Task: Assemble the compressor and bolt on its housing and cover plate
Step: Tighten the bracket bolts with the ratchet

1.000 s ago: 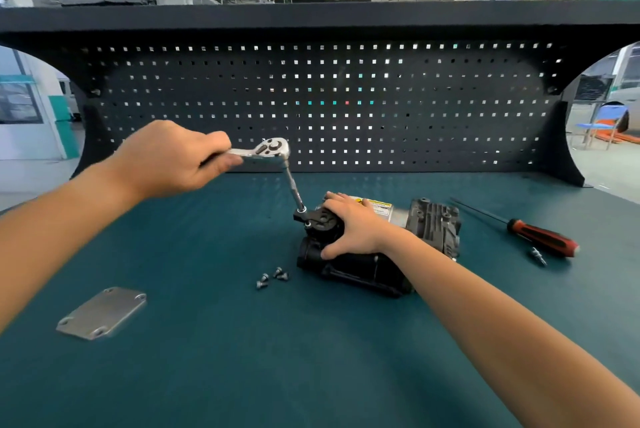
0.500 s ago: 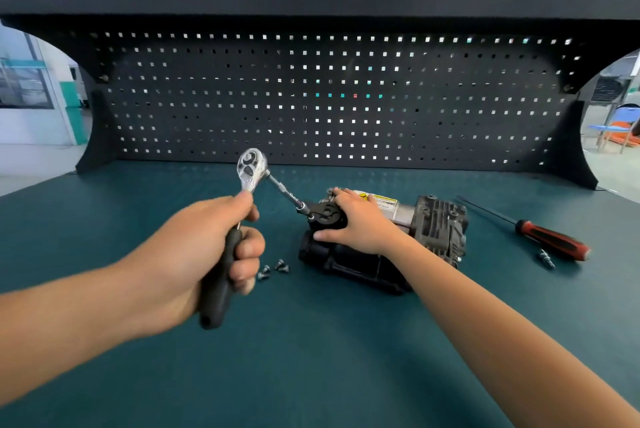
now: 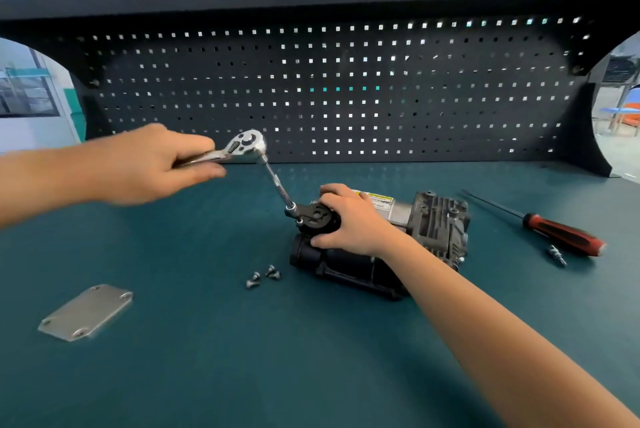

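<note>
The compressor (image 3: 436, 223) lies on the green bench top, its black housing (image 3: 313, 219) at the left end. My right hand (image 3: 349, 219) grips that housing from above. My left hand (image 3: 149, 164) holds the handle of a chrome ratchet wrench (image 3: 247, 147); its extension bar slants down and its socket sits on a bolt at the housing's left corner. A flat grey cover plate (image 3: 86, 311) lies at the near left. Two loose bolts (image 3: 263, 277) lie just in front of the compressor.
A red-handled screwdriver (image 3: 561, 235) and a small bit (image 3: 557, 254) lie to the right of the compressor. A black pegboard (image 3: 329, 88) closes off the back of the bench.
My left hand has swung the ratchet handle from near me back up and to the left, round the bolt. My right hand has stayed on the housing.
</note>
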### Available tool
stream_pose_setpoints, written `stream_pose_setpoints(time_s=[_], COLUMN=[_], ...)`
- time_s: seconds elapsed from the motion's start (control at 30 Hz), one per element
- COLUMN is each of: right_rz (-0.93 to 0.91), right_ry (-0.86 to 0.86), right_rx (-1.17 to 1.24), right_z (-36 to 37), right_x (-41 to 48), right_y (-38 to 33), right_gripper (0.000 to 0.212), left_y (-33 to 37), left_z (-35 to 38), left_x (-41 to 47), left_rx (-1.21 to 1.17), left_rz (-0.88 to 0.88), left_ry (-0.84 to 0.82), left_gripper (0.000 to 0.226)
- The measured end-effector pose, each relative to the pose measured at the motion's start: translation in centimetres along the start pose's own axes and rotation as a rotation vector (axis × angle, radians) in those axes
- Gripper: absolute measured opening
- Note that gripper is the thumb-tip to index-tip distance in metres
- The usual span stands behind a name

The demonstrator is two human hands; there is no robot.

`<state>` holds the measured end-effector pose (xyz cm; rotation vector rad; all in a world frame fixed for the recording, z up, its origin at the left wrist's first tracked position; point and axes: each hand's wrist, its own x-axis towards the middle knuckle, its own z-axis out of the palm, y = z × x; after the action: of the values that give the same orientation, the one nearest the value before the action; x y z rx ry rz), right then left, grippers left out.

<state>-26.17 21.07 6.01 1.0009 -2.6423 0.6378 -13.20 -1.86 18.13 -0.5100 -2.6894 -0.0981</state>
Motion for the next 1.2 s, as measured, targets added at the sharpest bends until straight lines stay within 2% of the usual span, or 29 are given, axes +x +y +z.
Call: stream_pose_setpoints(time_s=[0.03, 0.1, 0.2, 0.23, 0.27, 0.33, 0.4, 0.47, 0.53, 0.6, 0.67, 0.73, 0.8, 0.87, 0.9, 0.93, 0.97, 1.03, 1.1, 1.17, 1.2], right_rz=[-0.004, -0.001, 0.016, 0.022, 0.026, 0.035, 0.058, 0.081, 0.088, 0.087, 0.079, 0.071, 0.067, 0.063, 0.058, 0.054, 0.052, 0.054, 0.055, 0.060, 0.064], right_ry=[0.003, 0.007, 0.024, 0.027, 0.028, 0.017, -0.004, -0.013, -0.011, 0.003, 0.007, 0.006, -0.001, 0.008, 0.012, 0.014, 0.014, 0.016, 0.015, 0.014, 0.015], right_rx=[0.002, 0.007, 0.018, 0.016, 0.013, -0.003, -0.039, -0.070, -0.077, -0.060, -0.035, -0.009, 0.008, 0.024, 0.029, 0.033, 0.042, 0.061, 0.051, 0.035, 0.033], right_z=[0.0, 0.0, 0.1, 0.2, 0.2, 0.3, 0.3, 0.2, 0.2, 0.2, 0.2, 0.2, 0.1, 0.1, 0.1, 0.0, 0.0, 0.1, 0.1, 0.2, 0.3], right_x=[0.0, 0.0, -0.1, -0.2, -0.2, -0.1, 0.0, -0.1, -0.2, -0.2, -0.2, -0.1, -0.1, -0.1, -0.1, -0.1, -0.1, -0.1, -0.1, -0.1, -0.1], right_y=[0.0, 0.0, 0.0, 0.0, 0.0, 0.0, -0.2, -0.3, -0.3, -0.1, -0.1, -0.1, -0.1, 0.0, 0.0, 0.0, 0.0, 0.0, -0.1, -0.1, -0.1], right_gripper=[0.053, 0.055, 0.059, 0.060, 0.060, 0.064, 0.068, 0.070, 0.068, 0.065, 0.061, 0.057, 0.055, 0.053, 0.052, 0.052, 0.052, 0.052, 0.053, 0.055, 0.055], left_y=[-0.5, -0.7, 0.2, 0.6, 0.9, 2.4, 5.3, 8.0, 9.7, 10.0, 9.4, 7.7, 4.9, 2.0, 1.0, 0.3, -0.4, -1.9, -2.5, -2.8, -2.8], left_z=[-0.4, -1.1, -1.1, -0.7, 0.0, 1.9, 3.5, 4.5, 4.7, 4.7, 4.2, 2.9, 1.5, 0.0, -0.5, -1.0, -1.3, -1.3, -0.7, 0.6, 1.4], left_x=[0.5, 1.6, 2.4, 2.0, 1.2, -1.6, -4.1, -5.1, -5.0, -4.4, -3.5, -2.6, -1.4, -0.1, 0.5, 1.2, 2.0, 3.5, 4.2, 3.7, 2.7], left_rx=[0.060, 0.086, 0.006, -0.096, -0.269, -0.725, -1.156, -1.454, -1.550, -1.521, -1.387, -1.160, -0.789, -0.330, -0.148, -0.018, 0.062, 0.176, 0.176, 0.042, -0.102], left_rz=[0.084, 0.104, -0.023, -0.124, -0.248, -0.499, -0.689, -0.750, -0.722, -0.696, -0.676, -0.618, -0.518, -0.274, -0.094, 0.071, 0.169, 0.246, 0.208, -0.013, -0.172], left_ry=[0.003, -0.055, -0.043, -0.048, -0.065, -0.091, -0.138, -0.161, -0.116, -0.075, -0.111, -0.227, -0.323, -0.287, -0.204, -0.133, -0.140, -0.138, -0.069, -0.002, -0.034], left_gripper=[0.049, 0.043, 0.068, 0.072, 0.067, 0.048, 0.042, 0.039, 0.036, 0.034, 0.032, 0.030, 0.042, 0.061, 0.063, 0.059, 0.053, 0.039, 0.027, 0.037, 0.038])
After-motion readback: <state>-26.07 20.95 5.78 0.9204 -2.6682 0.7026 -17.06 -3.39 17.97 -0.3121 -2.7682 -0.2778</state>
